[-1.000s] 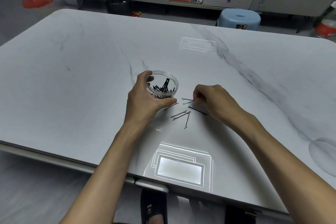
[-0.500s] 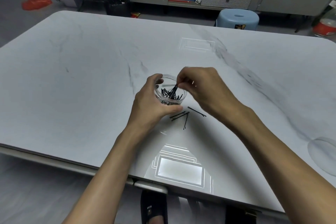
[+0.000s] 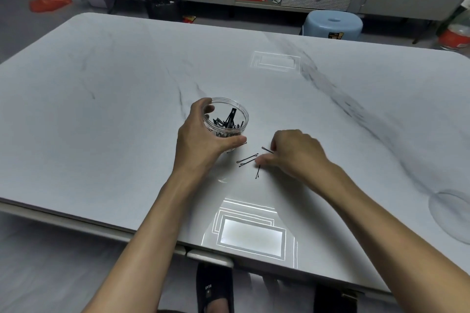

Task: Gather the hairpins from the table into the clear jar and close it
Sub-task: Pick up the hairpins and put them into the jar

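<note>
Steadying the clear jar (image 3: 237, 132) is the left hand (image 3: 203, 141): thumb on the near wall, fingers curled round the far side, one fingertip hooked over the rim. That grip likely keeps the light container from sliding on the smooth, glossy marble-look table (image 3: 122, 114) and holds its mouth open toward the other hand. The jar is a short, round, see-through plastic tub with no lid on it. It stands near the middle of the table. Inside, black hairpins (image 3: 229, 121) lie in a loose tangle, some leaning up against the wall.

Just right of the jar, a few thin black wire pins (image 3: 247, 159) lie flat on the table, close together. They are slim and low, so they probably need a fingertip pinch rather than a scoop.

The right hand (image 3: 296, 154) is over them, knuckles up, fingers (image 3: 273, 144) curled down to the surface. It is blurred, so whether it has pinched a pin cannot be told.

Far right, near the table edge, lies a faint clear disc (image 3: 443, 207), possibly the lid.
</note>
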Tool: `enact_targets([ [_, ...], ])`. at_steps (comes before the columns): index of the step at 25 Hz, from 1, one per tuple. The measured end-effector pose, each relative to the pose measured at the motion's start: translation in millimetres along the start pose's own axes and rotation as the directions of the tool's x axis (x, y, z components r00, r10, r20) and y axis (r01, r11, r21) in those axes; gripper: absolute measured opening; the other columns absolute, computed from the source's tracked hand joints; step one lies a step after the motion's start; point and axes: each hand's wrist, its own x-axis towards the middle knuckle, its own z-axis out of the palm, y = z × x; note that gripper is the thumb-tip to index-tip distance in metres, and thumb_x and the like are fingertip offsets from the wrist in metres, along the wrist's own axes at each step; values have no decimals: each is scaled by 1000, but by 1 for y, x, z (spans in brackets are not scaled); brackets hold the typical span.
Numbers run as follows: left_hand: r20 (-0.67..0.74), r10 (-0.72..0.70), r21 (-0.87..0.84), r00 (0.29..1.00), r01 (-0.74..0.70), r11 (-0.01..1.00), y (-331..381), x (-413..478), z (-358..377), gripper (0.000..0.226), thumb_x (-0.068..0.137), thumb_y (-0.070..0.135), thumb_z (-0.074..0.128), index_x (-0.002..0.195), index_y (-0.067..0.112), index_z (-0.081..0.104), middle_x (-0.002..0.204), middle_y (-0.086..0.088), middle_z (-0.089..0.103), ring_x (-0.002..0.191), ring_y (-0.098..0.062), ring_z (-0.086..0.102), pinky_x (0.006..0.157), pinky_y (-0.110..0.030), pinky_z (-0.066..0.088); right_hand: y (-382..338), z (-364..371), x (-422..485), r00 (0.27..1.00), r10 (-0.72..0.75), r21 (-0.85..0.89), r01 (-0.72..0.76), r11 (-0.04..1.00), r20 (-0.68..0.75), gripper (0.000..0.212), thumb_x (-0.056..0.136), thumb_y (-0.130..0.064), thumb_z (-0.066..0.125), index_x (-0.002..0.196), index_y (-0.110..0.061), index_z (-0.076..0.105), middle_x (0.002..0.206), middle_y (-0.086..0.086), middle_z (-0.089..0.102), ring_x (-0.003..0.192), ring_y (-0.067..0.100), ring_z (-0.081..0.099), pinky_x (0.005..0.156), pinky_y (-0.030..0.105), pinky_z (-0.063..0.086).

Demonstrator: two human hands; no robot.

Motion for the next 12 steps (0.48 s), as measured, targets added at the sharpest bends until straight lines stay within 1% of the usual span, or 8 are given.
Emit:
enact_targets([
  [2,2,4,10,1000,-4,1000,0,0,1,92,54,30,93,134,28,46,123,14,57,115,-8,53,90,-21,41,-4,11,-3,996,-85,50,87,995,-33,48,70,-53,77,101,-18,63,104,3,63,98,27,59,71,32,40],
  [3,3,4,12,1000,-4,1000,0,0,2,92,54,31,93,134,28,46,123,14,57,115,-8,53,91,-21,41,-5,13,-3,992,-117,97,121,988,-48,42,71,-45,79,101,-20,63,103,0,64,98,25,60,72,31,42],
  [6,4,5,12,1000,-5,1000,-1,-1,2,92,54,30,93,134,28,47,124,13,57,115,-8,53,93,-23,42,-2,18,-1,987,-137,204,153,967,-89,21,78,-28,76,95,-23,67,97,-3,68,95,22,61,70,29,41],
  [9,3,5,7,1000,-5,1000,-1,0,2,91,54,30,93,134,28,47,124,13,57,115,-9,53,92,-21,42,-1,22,1,987,-119,208,140,968,-110,11,81,-19,69,91,-22,68,94,1,70,91,25,62,71,31,45],
  [12,1,2,5,1000,-2,1000,-1,0,1,91,54,30,92,133,28,48,124,13,58,114,-8,53,91,-20,41,0,22,2,980,-125,163,150,975,-156,12,83,-13,61,91,-17,69,97,6,69,90,30,62,74,35,50],
])
